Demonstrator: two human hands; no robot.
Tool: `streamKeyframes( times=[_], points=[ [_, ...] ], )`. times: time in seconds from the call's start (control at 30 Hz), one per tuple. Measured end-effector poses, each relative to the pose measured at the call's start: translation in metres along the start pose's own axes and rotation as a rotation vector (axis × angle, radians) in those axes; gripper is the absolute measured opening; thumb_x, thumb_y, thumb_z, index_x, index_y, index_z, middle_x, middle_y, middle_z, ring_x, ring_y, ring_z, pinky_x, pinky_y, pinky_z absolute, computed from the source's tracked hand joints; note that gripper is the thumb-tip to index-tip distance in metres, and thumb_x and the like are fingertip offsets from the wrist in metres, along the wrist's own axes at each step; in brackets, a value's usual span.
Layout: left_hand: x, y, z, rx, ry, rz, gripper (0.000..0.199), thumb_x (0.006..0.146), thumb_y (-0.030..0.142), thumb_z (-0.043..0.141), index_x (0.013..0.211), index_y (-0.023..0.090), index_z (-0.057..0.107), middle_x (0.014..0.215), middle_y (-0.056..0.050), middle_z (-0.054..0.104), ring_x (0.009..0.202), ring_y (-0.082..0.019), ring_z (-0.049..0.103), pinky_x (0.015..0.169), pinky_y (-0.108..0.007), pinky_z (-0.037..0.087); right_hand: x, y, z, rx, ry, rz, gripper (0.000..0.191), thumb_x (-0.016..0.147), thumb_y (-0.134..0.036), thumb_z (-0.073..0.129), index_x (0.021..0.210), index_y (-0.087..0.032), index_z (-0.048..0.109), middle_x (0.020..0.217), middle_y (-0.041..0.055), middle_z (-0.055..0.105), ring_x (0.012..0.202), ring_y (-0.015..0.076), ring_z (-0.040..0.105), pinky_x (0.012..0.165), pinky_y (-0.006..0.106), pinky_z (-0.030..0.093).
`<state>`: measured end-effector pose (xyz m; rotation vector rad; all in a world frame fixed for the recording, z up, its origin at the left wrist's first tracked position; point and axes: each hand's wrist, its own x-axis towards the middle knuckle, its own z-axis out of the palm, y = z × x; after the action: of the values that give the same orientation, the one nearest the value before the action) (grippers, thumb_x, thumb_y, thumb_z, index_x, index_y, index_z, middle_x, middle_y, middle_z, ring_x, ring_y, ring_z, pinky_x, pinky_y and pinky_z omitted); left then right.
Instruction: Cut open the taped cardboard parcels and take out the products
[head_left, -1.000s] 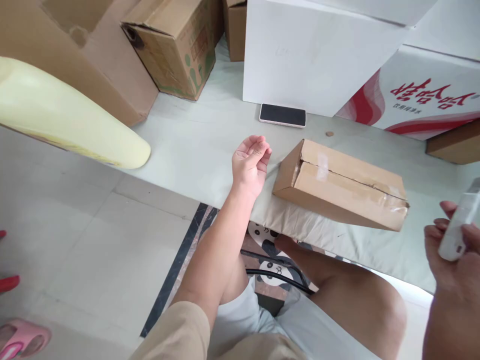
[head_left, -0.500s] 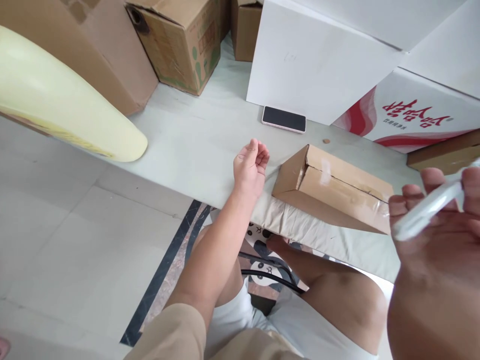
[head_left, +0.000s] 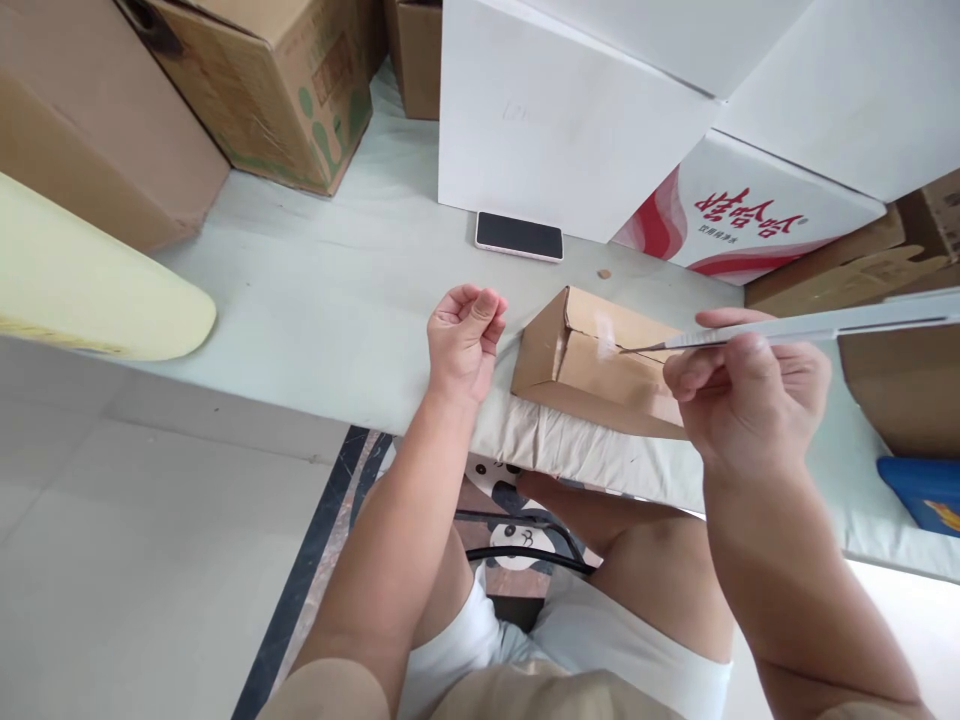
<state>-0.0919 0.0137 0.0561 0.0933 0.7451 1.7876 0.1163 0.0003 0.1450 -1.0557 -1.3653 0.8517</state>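
Observation:
My right hand (head_left: pixel 754 385) grips a slim white box cutter (head_left: pixel 840 318) between thumb and fingers. Its thin dark tip points left, over the top of a small brown cardboard box (head_left: pixel 600 385); I cannot tell whether it touches the cardboard. The box lies at the table's front edge, with a taped seam along its top, its right end hidden behind my right hand. Just left of the box, my left hand (head_left: pixel 465 335) hovers above the table, fingers curled in against the thumb and nothing visible in them.
A phone (head_left: pixel 519 236) lies on the cloth-covered table (head_left: pixel 322 270) against white boxes (head_left: pixel 570 120). Brown cartons (head_left: pixel 262 100) stand at the back left. A pale yellow rounded object (head_left: pixel 97 280) is at the left edge, a blue item (head_left: pixel 919 495) at the right.
My right hand has turned over and moved left with the box cutter, its tip now above the box. My left hand's fingers have curled tighter. The view has shifted right.

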Motion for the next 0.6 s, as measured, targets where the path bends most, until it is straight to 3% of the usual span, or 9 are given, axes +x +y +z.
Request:
streamKeyframes(
  times=[0.1,0.17,0.27,0.33,0.4,0.47,0.53,0.6],
  points=[
    [-0.003,0.003,0.005,-0.003,-0.030,-0.018,0.035,0.068,0.020,0.099,0.075,0.020,0.065,0.066,0.009,0.070,0.062,-0.005,0.072,0.055,-0.013,0.051,0.006,0.001,0.006,0.025,0.000,-0.017,0.049,0.068,-0.064,0.090,0.068,-0.017,0.076,0.044,-0.0020,0.051,0.039,0.0098,0.045,0.039,0.025,0.032],
    [-0.005,0.004,0.007,0.012,-0.040,-0.031,0.033,0.072,0.027,0.097,0.074,0.021,0.065,0.059,0.009,0.065,0.054,-0.005,0.066,0.051,-0.015,0.048,0.010,0.002,0.007,0.000,0.026,-0.001,0.037,0.071,-0.050,0.090,0.068,-0.016,0.077,0.047,-0.0014,0.054,0.039,0.0093,0.046,0.040,0.024,0.032],
    [-0.009,0.001,0.007,0.077,-0.031,-0.013,0.037,0.083,0.045,0.088,0.068,0.021,0.064,0.043,0.010,0.044,0.039,-0.006,0.049,0.045,-0.020,0.041,0.011,0.004,0.006,-0.082,0.037,0.031,0.010,0.075,-0.026,0.079,0.074,-0.016,0.078,0.049,-0.0015,0.057,0.040,0.0106,0.049,0.040,0.024,0.034],
    [-0.011,-0.003,0.006,0.159,-0.062,0.057,0.046,0.088,0.051,0.082,0.061,0.021,0.061,0.041,0.008,0.037,0.039,-0.007,0.045,0.047,-0.022,0.040,0.009,0.007,0.004,-0.111,0.008,0.041,0.006,0.076,-0.021,0.074,0.075,-0.016,0.077,0.048,-0.0022,0.055,0.041,0.0105,0.049,0.041,0.023,0.034],
    [-0.014,-0.007,0.006,0.297,-0.170,0.165,0.042,0.087,0.046,0.084,0.060,0.021,0.064,0.051,0.004,0.050,0.054,-0.009,0.057,0.059,-0.022,0.047,0.008,0.011,0.002,-0.123,-0.019,0.037,0.006,0.078,-0.019,0.072,0.076,-0.016,0.077,0.048,-0.0032,0.054,0.042,0.0093,0.047,0.043,0.023,0.033],
    [-0.017,-0.009,0.006,0.472,-0.305,0.264,0.021,0.082,0.034,0.088,0.074,0.022,0.074,0.079,-0.002,0.069,0.086,-0.015,0.071,0.083,-0.024,0.053,0.006,0.016,0.001,-0.141,-0.014,0.022,0.007,0.080,-0.018,0.071,0.078,-0.016,0.078,0.049,-0.0037,0.053,0.044,0.0088,0.047,0.045,0.023,0.033],
    [-0.018,-0.012,0.006,0.670,-0.426,0.315,0.017,0.081,0.027,0.087,0.095,0.026,0.078,0.119,-0.005,0.072,0.124,-0.023,0.066,0.108,-0.030,0.049,0.005,0.022,-0.001,-0.174,0.008,-0.001,0.008,0.080,-0.019,0.071,0.079,-0.017,0.078,0.050,-0.0042,0.054,0.045,0.0093,0.048,0.046,0.024,0.034],
    [-0.017,-0.015,0.005,0.867,-0.534,0.327,0.028,0.087,0.027,0.079,0.114,0.029,0.074,0.149,-0.006,0.060,0.148,-0.028,0.049,0.123,-0.040,0.041,0.005,0.025,-0.002,-0.220,0.023,-0.031,0.008,0.080,-0.022,0.072,0.080,-0.019,0.079,0.051,-0.0045,0.054,0.045,0.0102,0.047,0.046,0.025,0.034]
  ],
)
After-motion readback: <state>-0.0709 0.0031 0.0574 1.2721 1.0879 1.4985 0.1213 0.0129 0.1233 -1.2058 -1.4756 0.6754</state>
